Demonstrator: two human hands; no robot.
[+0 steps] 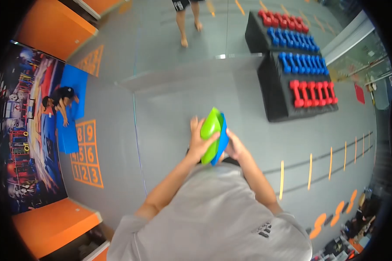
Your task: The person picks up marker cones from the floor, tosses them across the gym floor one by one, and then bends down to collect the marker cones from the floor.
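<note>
In front of my grey shirt, a bright green, shallow dish-shaped piece (210, 135) and a matching blue one (222, 141) are held on edge, side by side. They look like saucer marker cones, open toward each other at the top. My left hand (199, 142) is closed around the green cone, its thumb across the face. At the blue cone's outer side, my right hand (235, 146) has its fingers curled onto it; part of these fingers is hidden behind the cone.
Black racks (276, 98) with red dumbbells (312, 93) and blue dumbbells (302, 64) stand front right, beside a large mirror (183, 71). At left, another person (61, 101) leans on a blue mat (68, 137) near an orange number grid (88, 153). Ladder markings (309, 172) run right.
</note>
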